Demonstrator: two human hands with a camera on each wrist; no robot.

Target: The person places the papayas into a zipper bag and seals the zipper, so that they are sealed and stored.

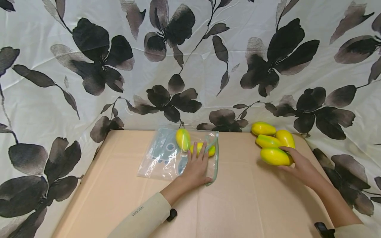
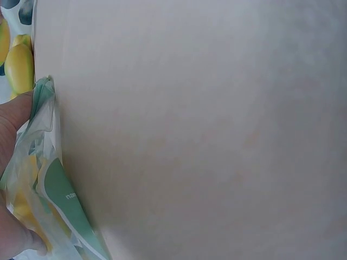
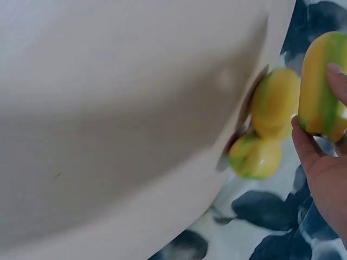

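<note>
Head view: left hand point(image 1: 194, 170), fingers apart, touches a clear plastic bag point(image 1: 153, 169); right hand point(image 1: 302, 168) pinches a yellow oval fruit point(image 1: 274, 157).

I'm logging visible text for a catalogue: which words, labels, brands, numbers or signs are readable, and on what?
"na…", white letters on the green band of the clear bag; the ending is unclear.
"Let…", dark letters on the left sleeve; the rest is too small to read surely.
I can read no other text, numbers or signs.
</note>
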